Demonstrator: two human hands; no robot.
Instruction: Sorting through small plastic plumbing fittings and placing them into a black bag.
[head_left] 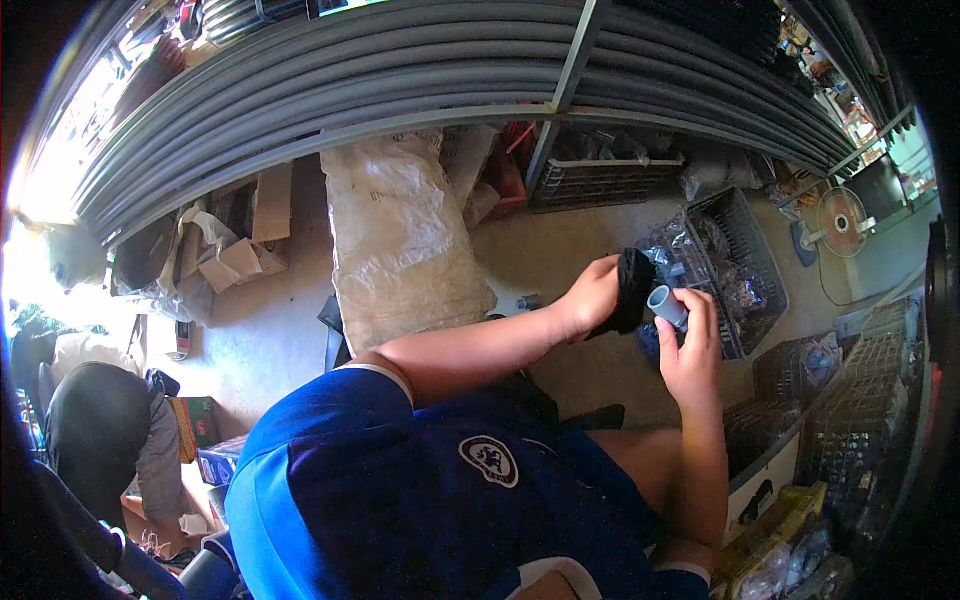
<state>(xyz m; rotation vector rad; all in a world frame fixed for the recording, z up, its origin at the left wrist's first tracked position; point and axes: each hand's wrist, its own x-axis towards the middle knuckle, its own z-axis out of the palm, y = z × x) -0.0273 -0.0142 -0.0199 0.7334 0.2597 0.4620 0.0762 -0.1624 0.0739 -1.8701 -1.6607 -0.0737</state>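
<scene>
My right hand (695, 345) grips a short grey plastic pipe fitting (665, 306) between thumb and fingers, its round open end tilted up. Just left of it, my left hand (596, 298) is closed on a bunched black bag or cloth (634, 290), which hides most of its fingertips. The black material almost touches the fitting. Beyond both hands lie clear plastic bags and more small grey fittings (677, 270), beside a black plastic crate (738, 265) holding bagged parts.
Long grey pipes (420, 70) fill a metal rack across the far side. A pale sack (400, 240) lies on the floor, with torn cardboard boxes (240, 260) to its left. A second crate (605, 185) sits under the rack. More crates (860, 420) and a fan (842, 222) stand right.
</scene>
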